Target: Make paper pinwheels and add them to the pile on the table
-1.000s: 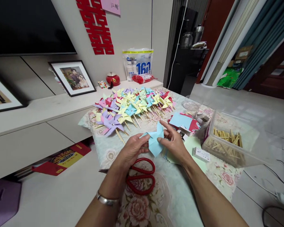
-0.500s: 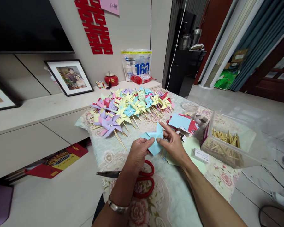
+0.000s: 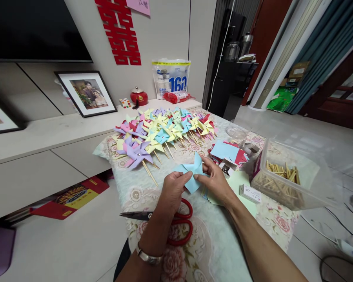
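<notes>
A light blue paper pinwheel (image 3: 193,184) with its corners folded inward is held over the table. My left hand (image 3: 175,187) pinches its left side, thumb pressed near the centre. On the right side, my right hand (image 3: 213,178) grips the same paper between thumb and fingers; whether a pin sits at the centre I cannot tell. Beneath my left forearm lie scissors (image 3: 184,231) with red handles, partly covered. Beyond my hands, many finished pinwheels (image 3: 164,131) on sticks lie heaped in purple, yellow, blue, pink and red.
Right of my hands are stacked blue and red papers (image 3: 228,150), pale green sheets (image 3: 241,180), a small white box (image 3: 250,193) and an open box of metal pins (image 3: 226,169). A clear plastic bin (image 3: 278,197) holds wooden sticks. A floral cloth (image 3: 220,243) covers the table.
The right fingers at the paper's upper right edge have curled lower, and the right thumb has shifted slightly left toward the centre. Both hands keep hold of the pinwheel.
</notes>
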A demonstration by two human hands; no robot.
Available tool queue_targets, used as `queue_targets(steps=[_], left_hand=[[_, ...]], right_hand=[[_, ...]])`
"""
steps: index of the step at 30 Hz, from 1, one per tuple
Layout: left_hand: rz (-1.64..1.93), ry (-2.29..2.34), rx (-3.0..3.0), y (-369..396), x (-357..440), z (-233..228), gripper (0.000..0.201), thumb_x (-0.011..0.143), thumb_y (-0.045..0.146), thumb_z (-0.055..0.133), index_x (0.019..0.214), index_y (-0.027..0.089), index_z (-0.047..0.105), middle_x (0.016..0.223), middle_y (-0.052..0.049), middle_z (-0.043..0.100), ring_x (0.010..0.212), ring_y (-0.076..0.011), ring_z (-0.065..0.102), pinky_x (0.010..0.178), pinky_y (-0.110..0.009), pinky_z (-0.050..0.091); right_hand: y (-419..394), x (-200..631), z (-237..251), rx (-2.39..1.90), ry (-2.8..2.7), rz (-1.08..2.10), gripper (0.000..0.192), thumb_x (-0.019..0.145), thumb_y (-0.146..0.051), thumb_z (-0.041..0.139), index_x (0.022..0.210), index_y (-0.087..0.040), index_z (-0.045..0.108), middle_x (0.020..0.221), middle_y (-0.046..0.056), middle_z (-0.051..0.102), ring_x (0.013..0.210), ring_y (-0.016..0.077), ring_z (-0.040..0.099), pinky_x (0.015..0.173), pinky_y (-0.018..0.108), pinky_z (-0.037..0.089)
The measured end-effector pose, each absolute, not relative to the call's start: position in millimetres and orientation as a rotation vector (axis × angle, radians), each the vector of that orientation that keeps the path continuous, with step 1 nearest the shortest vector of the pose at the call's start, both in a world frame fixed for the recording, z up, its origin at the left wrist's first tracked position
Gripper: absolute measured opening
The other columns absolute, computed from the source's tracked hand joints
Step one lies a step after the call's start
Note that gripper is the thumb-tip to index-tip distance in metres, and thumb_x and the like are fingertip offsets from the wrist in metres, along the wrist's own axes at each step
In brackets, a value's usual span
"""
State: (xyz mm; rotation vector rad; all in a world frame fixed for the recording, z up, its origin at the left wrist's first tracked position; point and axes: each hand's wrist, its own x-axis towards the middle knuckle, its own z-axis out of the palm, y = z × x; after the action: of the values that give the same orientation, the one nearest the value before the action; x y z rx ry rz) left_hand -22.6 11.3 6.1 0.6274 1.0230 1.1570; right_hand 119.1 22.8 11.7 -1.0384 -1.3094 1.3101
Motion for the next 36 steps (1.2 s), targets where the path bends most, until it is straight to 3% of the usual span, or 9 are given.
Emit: queue_targets(steps=[13, 21, 36], left_hand=[[1.202, 1.040, 0.610, 9.9, -19.4, 2.3, 0.035, 0.054, 0.037, 0.087, 0.071, 0.011, 0.071, 0.061, -0.003, 0.070, 0.051, -0.0121, 0.059, 0.053, -0.024, 0.048], [1.291, 1.078, 0.609, 10.7, -16.2, -1.1, 0.031, 0.055, 0.033, 0.086, 0.073, 0.012, 0.071, 0.061, -0.003, 0.071, 0.052, -0.0144, 0.063, 0.054, -0.025, 0.050], [1.202, 0.999, 0.676, 8.8, -20.4, 1.9, 0.030, 0.054, 0.034, 0.087, 0.069, 0.012, 0.074, 0.057, -0.002, 0.069, 0.049, -0.0136, 0.060, 0.053, -0.024, 0.048]], right_hand=[[24.0, 120.2, 9.4, -1.022, -1.302, 1.354, 0.074, 0.066, -0.018, 0.070, 0.137, -0.018, 0.051, 0.099, 0.004, 0.074, 0.086, 0.0210, 0.068, 0.073, 0.031, 0.053], [21.9, 118.8, 13.9, -1.006, -1.336, 1.345, 0.076, 0.067, -0.022, 0.070, 0.140, -0.017, 0.048, 0.096, 0.003, 0.072, 0.091, 0.0218, 0.067, 0.076, 0.031, 0.051], [23.9, 120.4, 6.9, -1.046, -1.311, 1.345, 0.076, 0.068, -0.019, 0.068, 0.141, -0.018, 0.047, 0.088, 0.001, 0.070, 0.070, 0.0156, 0.061, 0.062, 0.026, 0.047]])
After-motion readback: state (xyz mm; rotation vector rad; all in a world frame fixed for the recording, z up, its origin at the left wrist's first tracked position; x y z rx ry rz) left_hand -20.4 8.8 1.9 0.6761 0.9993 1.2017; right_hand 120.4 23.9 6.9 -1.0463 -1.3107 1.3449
